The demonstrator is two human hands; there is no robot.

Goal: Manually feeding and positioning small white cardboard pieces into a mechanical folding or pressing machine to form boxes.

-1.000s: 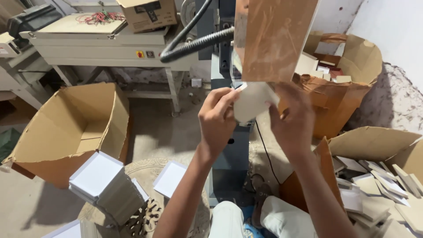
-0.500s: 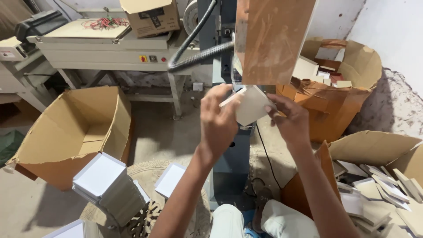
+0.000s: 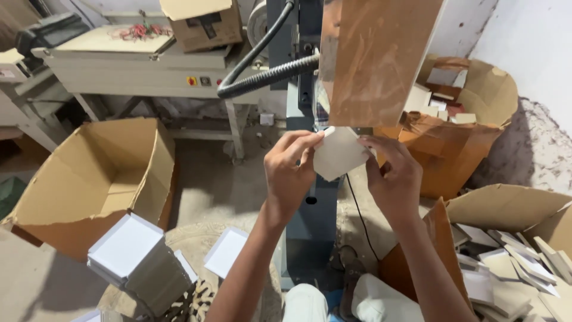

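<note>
Nearest, a stack of white square box lids [image 3: 128, 250] sits at seven o'clock. Higher up, the left hand [image 3: 292, 173] and right hand [image 3: 393, 179] pinch a pale grey folded cardboard piece [image 3: 339, 154] between them, one corner pointing down, under the brown upright board [image 3: 378, 59] at twelve o'clock.

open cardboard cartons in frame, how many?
3. One large carton sits open on the floor at left, one behind the machine at upper right, one at lower right holding flat pieces. More may lie out of frame.

Open carton [image 3: 89, 179] left of machine [image 3: 310, 197]; tray stack [image 3: 140, 262] probably before it.
</note>
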